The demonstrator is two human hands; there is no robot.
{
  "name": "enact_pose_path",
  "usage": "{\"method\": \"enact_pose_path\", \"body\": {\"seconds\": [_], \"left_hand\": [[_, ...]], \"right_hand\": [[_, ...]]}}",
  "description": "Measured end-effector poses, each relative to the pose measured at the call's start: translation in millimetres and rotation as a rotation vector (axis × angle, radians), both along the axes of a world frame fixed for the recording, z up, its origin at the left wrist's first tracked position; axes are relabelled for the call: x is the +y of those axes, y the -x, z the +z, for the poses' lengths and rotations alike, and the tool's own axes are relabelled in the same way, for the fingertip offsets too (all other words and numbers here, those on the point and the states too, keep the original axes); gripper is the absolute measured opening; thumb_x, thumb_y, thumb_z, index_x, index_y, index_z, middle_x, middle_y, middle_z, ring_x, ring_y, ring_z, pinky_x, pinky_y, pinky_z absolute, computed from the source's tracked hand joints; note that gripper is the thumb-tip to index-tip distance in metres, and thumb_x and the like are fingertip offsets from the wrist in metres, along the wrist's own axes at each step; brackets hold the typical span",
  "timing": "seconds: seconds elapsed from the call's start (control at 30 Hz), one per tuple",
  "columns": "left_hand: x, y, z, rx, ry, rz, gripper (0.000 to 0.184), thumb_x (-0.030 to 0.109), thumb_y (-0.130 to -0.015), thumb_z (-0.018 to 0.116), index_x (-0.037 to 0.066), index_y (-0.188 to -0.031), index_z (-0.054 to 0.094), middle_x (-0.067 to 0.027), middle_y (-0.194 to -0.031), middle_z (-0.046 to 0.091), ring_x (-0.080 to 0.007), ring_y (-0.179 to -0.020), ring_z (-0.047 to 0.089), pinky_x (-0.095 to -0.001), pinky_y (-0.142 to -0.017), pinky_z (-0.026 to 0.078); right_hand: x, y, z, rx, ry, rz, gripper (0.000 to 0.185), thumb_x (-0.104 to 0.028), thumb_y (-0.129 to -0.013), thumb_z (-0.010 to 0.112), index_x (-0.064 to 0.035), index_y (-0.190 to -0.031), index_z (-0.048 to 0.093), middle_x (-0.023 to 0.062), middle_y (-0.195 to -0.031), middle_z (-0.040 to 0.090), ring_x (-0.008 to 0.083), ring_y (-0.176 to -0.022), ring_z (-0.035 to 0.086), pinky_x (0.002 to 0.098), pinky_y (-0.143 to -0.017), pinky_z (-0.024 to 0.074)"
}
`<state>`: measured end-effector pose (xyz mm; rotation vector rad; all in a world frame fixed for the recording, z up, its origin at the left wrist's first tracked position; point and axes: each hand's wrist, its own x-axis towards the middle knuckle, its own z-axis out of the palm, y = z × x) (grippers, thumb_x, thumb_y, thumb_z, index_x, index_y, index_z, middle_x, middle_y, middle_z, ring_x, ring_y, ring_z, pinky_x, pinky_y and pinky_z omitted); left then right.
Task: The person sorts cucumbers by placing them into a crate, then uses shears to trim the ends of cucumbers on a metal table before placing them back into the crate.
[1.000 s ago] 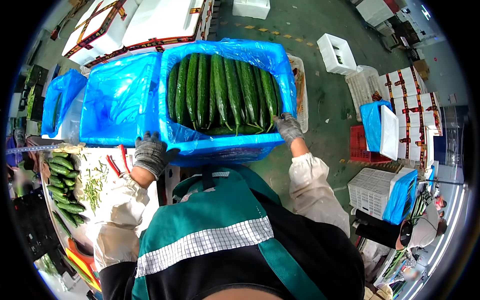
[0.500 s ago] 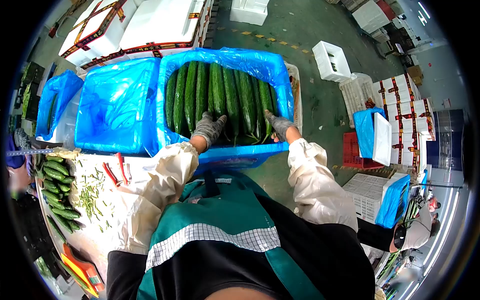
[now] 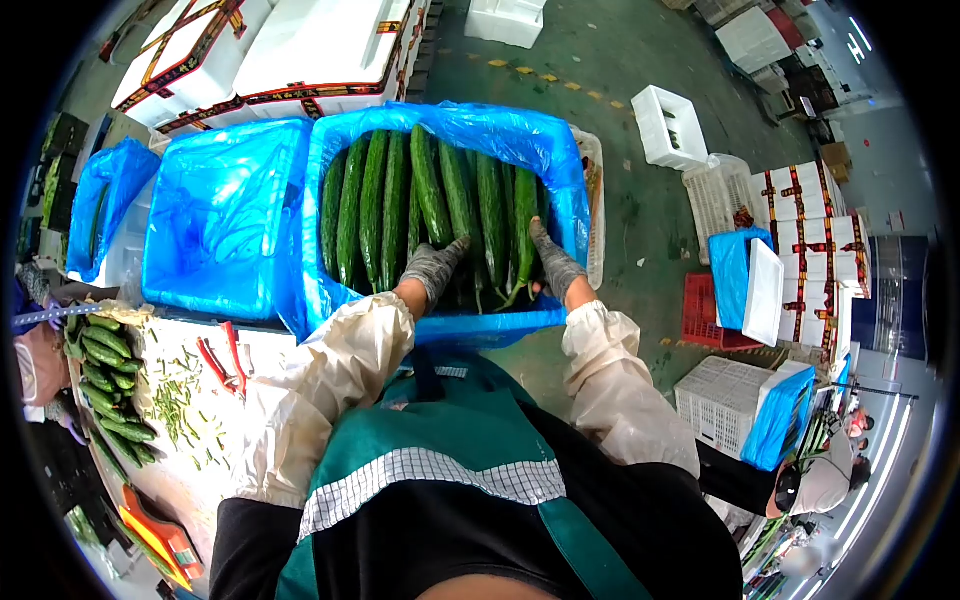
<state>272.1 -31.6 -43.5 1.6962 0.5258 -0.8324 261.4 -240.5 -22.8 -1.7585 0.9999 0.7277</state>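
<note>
Long green cucumbers (image 3: 372, 205) lie side by side in a box lined with blue plastic film (image 3: 545, 125). My left hand (image 3: 434, 270), in a grey knit glove, is closed around the lower end of a cucumber (image 3: 428, 185) near the middle of the row; that one tilts and lies over its neighbours. At the right end, my gloved right hand (image 3: 560, 262) presses its thumb along another cucumber (image 3: 525, 225), with its fingers curled at the side and partly hidden. The lower tip of this cucumber bends to the left.
Another blue-lined box (image 3: 225, 215) adjoins on the left. On the worktable (image 3: 205, 480) lie red-handled cutters (image 3: 228, 360), green trimmings (image 3: 183, 410) and a pile of smaller cucumbers (image 3: 105, 380). White foam boxes (image 3: 315, 50) stand behind; crates (image 3: 725, 400) and a person (image 3: 830, 475) are to the right.
Both hands have shifted slightly; the left has moved right and nearer to me. The cucumber at my left hand now tilts above the row, and the right one sits lower with its tip turned.
</note>
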Motion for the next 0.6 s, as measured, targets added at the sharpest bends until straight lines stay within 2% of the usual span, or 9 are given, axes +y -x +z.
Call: {"method": "enact_pose_path", "body": {"seconds": [0.07, 0.1, 0.27, 0.33, 0.4, 0.47, 0.53, 0.57, 0.6], "left_hand": [[0.4, -5.0, 10.3, 0.136, 0.13, 0.086, 0.072, 0.045, -0.069, 0.065, 0.0, -0.118, 0.038, -0.0153, -0.096, 0.056, -0.0229, -0.074, 0.056, -0.0346, -0.06, 0.048], [0.9, -8.1, 10.7, 0.192, 0.174, 0.123, 0.075, 0.048, -0.067, 0.066, 0.0, -0.118, 0.038, -0.0152, -0.097, 0.056, -0.0234, -0.074, 0.056, -0.0352, -0.06, 0.048], [0.2, -13.7, 24.9, 0.148, 0.189, 0.081, 0.085, 0.056, -0.06, 0.069, -0.002, -0.114, 0.04, -0.0145, -0.093, 0.055, -0.0248, -0.067, 0.056, -0.0385, -0.059, 0.049], [-10.6, -10.8, 29.2, 0.126, 0.182, 0.157, 0.077, 0.054, -0.061, 0.069, -0.001, -0.108, 0.045, -0.0135, -0.087, 0.056, -0.0243, -0.07, 0.056, -0.0364, -0.058, 0.049], [-18.0, -9.7, 28.9, 0.101, 0.175, 0.231, 0.069, 0.052, -0.062, 0.069, 0.0, -0.101, 0.05, -0.0125, -0.081, 0.057, -0.0239, -0.072, 0.057, -0.0343, -0.058, 0.049], [-22.0, -10.4, 28.1, 0.034, 0.218, 0.27, 0.072, 0.05, -0.062, 0.071, 0.0, -0.107, 0.048, -0.0131, -0.086, 0.058, -0.0247, -0.074, 0.057, -0.0363, -0.063, 0.048], [-26.1, -14.1, 43.0, 0.055, 0.251, 0.348, 0.072, 0.049, -0.062, 0.071, 0.001, -0.111, 0.047, -0.0129, -0.09, 0.059, -0.0252, -0.076, 0.057, -0.0374, -0.068, 0.047], [-25.8, -16.6, 52.2, 0.123, 0.353, 0.369, 0.071, 0.051, -0.061, 0.071, 0.005, -0.111, 0.048, -0.0124, -0.093, 0.058, -0.0265, -0.078, 0.055, -0.0414, -0.069, 0.046], [-26.1, -17.0, 56.3, 0.194, 0.453, 0.388, 0.07, 0.053, -0.061, 0.07, 0.009, -0.111, 0.049, -0.0119, -0.095, 0.057, -0.0278, -0.081, 0.053, -0.0455, -0.069, 0.045]], "right_hand": [[7.8, -2.6, 16.5, 0.003, -0.151, -0.135, 0.094, -0.076, -0.062, 0.046, -0.0051, -0.124, 0.039, 0.0135, -0.108, 0.052, 0.0242, -0.078, 0.055, 0.0354, -0.057, 0.0474], [1.7, -6.3, 11.7, 0.027, -0.205, 0.022, 0.096, -0.076, -0.061, 0.048, -0.0091, -0.128, 0.035, 0.0147, -0.117, 0.048, 0.0286, -0.083, 0.055, 0.0413, -0.071, 0.0458], [4.3, -4.5, -0.2, -0.028, -0.219, -0.139, 0.091, -0.07, -0.064, 0.053, -0.0098, -0.129, 0.035, 0.0131, -0.117, 0.048, 0.0288, -0.093, 0.052, 0.0434, -0.08, 0.0416], [4.1, -4.7, -13.4, -0.05, -0.241, -0.254, 0.087, -0.066, -0.066, 0.055, -0.0095, -0.128, 0.036, 0.0122, -0.117, 0.048, 0.0276, -0.095, 0.051, 0.0423, -0.081, 0.0408], [5.6, -6.5, -28.8, -0.057, -0.186, -0.096, 0.096, -0.071, -0.066, 0.049, 0.0002, -0.128, 0.033, 0.0181, -0.13, 0.034, 0.028, -0.115, 0.036, 0.0411, -0.091, 0.0352], [4.4, -1.6, -29.1, -0.057, -0.26, -0.109, 0.09, -0.067, -0.069, 0.05, -0.0043, -0.13, 0.031, 0.0157, -0.132, 0.033, 0.0274, -0.115, 0.037, 0.0395, -0.091, 0.0351], [10.4, -1.0, -34.7, -0.208, -0.455, -0.256, 0.075, -0.058, -0.073, 0.054, -0.0071, -0.126, 0.039, 0.0141, -0.124, 0.043, 0.0281, -0.109, 0.043, 0.041, -0.088, 0.038], [13.4, -0.5, -28.8, -0.205, -0.459, -0.244, 0.075, -0.058, -0.073, 0.054, -0.0071, -0.126, 0.039, 0.0141, -0.124, 0.043, 0.0281, -0.109, 0.043, 0.041, -0.088, 0.038], [22.6, 0.0, -3.2, -0.216, -0.654, -0.401, 0.067, -0.05, -0.073, 0.058, -0.0075, -0.122, 0.042, 0.0128, -0.119, 0.047, 0.0282, -0.104, 0.047, 0.0416, -0.086, 0.0401]]}}
